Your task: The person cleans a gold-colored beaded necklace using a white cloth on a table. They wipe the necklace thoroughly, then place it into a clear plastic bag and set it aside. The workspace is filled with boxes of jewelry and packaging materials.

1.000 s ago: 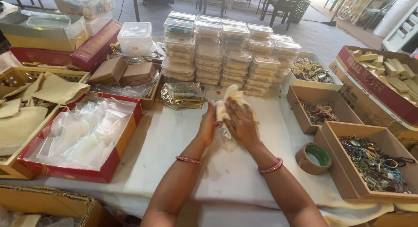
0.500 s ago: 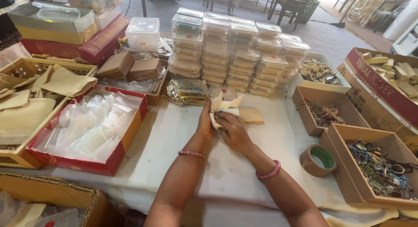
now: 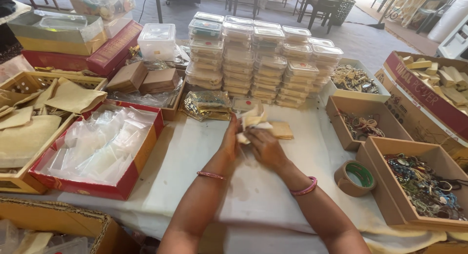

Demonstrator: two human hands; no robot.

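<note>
Both my hands meet over the middle of the white-covered table [image 3: 204, 156]. My left hand [image 3: 230, 137] and my right hand [image 3: 263, 146] together grip a small cream cloth pouch [image 3: 252, 120] that sticks up between the fingers. A flat stack of similar beige pouches [image 3: 282, 130] lies just to the right of it, partly hidden by the held pouch. Each wrist wears a thin bangle.
Stacks of clear lidded plastic boxes [image 3: 253, 54] stand behind my hands. A red box of clear plastic bags [image 3: 92, 147] sits left, wooden trays of beige pouches [image 3: 29, 117] further left. Cardboard boxes of jewellery [image 3: 419, 181] and a brown tape roll [image 3: 355, 178] lie right.
The view has dropped slightly and the hands sit a little lower on the table. They still work the same cream pouch, with the fingers shifted around it.
</note>
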